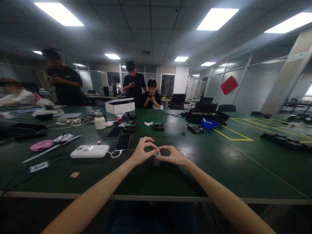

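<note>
A small grey cylinder with a paler top stands on the green table in front of me. At its top, my left hand curves in from the left with the thumb and fingertips closed in a pinch. From the other side, my right hand closes its thumb and index finger around the same upper end. The fingertips of both hands meet there and partly cover the top, so its exact shape is hidden. A similar small grey cylinder stands farther back.
Two dark phones and a white power bank with a cable lie left of my hands. Behind are a cream bottle, a white box, electronic parts and a blue tray. Several people are around the table's far side.
</note>
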A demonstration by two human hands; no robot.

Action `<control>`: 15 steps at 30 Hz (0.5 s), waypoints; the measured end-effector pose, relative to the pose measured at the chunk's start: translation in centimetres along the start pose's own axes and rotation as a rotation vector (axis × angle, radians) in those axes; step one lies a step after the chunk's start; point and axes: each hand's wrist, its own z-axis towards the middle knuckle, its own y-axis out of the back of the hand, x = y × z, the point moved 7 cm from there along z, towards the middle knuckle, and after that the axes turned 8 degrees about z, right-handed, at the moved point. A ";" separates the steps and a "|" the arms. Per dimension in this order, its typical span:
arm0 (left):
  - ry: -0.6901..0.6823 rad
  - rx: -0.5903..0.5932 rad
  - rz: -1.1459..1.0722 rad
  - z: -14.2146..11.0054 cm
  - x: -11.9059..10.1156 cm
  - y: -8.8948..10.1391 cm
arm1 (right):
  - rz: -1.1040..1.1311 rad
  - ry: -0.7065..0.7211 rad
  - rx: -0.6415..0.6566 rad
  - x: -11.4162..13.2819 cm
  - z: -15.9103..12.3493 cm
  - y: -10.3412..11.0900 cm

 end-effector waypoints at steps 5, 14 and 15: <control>0.032 0.054 0.026 0.0 0.9 -0.9 | -0.006 -0.019 0.032 -0.1 0.0 -0.5; 0.033 0.122 -0.007 0.2 0.6 -0.8 | 0.037 0.000 0.043 -0.1 0.1 -0.6; 0.032 0.133 -0.010 0.2 0.5 -0.8 | 0.044 0.002 0.049 -0.1 0.1 -0.7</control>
